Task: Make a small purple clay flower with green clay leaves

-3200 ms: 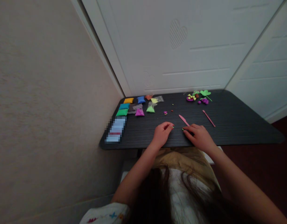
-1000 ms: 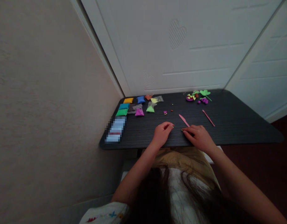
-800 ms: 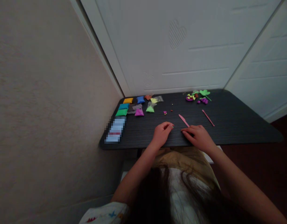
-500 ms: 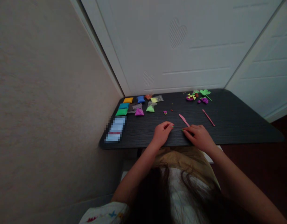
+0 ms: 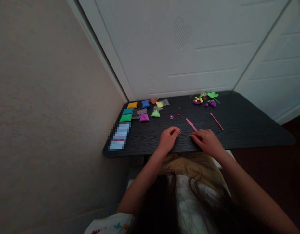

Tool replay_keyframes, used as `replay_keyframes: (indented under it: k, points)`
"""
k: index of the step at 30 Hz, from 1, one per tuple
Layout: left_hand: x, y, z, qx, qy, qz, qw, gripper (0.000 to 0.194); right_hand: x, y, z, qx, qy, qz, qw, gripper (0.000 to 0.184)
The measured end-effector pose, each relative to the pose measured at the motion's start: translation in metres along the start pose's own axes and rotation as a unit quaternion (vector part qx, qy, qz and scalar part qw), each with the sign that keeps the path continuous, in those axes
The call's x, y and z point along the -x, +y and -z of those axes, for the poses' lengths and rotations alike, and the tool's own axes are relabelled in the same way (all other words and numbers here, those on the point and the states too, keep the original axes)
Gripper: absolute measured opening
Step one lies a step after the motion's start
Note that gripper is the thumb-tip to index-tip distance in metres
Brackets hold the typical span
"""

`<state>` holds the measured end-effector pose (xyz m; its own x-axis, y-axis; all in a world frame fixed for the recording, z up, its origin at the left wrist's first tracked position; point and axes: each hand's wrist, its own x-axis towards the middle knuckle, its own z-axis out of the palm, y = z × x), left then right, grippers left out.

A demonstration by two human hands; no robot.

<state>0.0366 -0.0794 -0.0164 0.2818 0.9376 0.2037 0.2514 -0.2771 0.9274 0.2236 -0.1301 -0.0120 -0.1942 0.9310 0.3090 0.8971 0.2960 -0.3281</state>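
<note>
My left hand [image 5: 167,139] rests near the table's front edge, thumb and forefinger pinched on a tiny green clay piece [image 5: 180,131]. A short gap to the right, my right hand [image 5: 207,141] holds another small green clay piece [image 5: 190,135] in its fingertips, close to the tabletop. A pink plastic clay knife [image 5: 190,123] lies just beyond the right hand, its lower end beside or under the fingers. Further up sit a small purple clay shape [image 5: 171,117], a red-brown bit [image 5: 178,114] and a tiny yellow speck [image 5: 179,108].
Several bags of coloured clay, among them a magenta bag [image 5: 144,117], lie at the back left. A pixelated bright screen [image 5: 120,136] is at the left edge. Purple clay balls [image 5: 212,103] and a green clover shape [image 5: 213,95] lie back right, above a pink stick tool [image 5: 216,121].
The view has shifted slightly, so the table and its objects appear a little further left. Both hands keep their pinches and have hardly moved.
</note>
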Motion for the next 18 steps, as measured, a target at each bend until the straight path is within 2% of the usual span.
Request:
replay_keyframes:
  k: [18]
  points:
    - [-0.0004, -0.0017, 0.0002, -0.005, -0.008, 0.008, 1.0, 0.029, -0.0008, 0.0018, -0.0012, -0.004, 0.001, -0.016, 1.0, 0.027]
